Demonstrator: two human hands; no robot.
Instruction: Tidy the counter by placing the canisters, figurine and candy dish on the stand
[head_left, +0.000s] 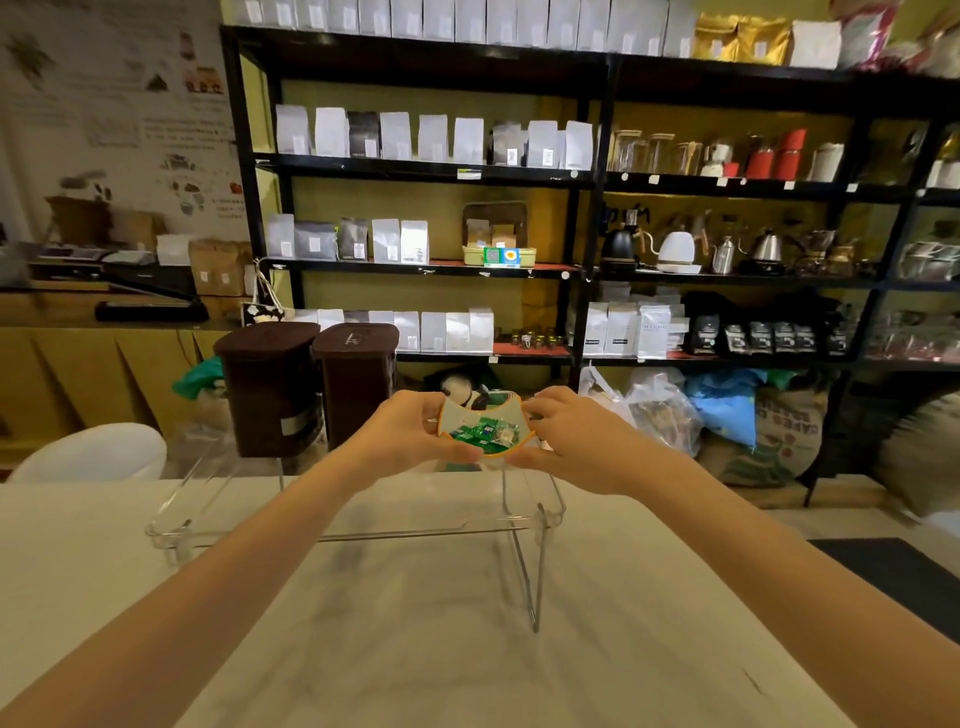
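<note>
A small white candy dish (483, 423) with an orange rim holds green-wrapped sweets. My left hand (410, 428) grips its left side and my right hand (566, 436) grips its right side, holding it tilted toward me above the far right part of the stand. The stand (363, 530) is a clear acrylic shelf on thin metal legs, standing on the pale marble counter (441, 649). Two dark brown canisters (270, 384) stand beyond the stand at the left. A small panda-like figurine (460, 387) shows just behind my hands, partly hidden.
Black shelving (571, 176) with coffee bags, kettles and jars fills the wall behind. Plastic bags and a burlap sack (763, 441) lie on the floor under it. A white chair back (93, 452) stands at the left. A dark mat (893, 566) lies at the right.
</note>
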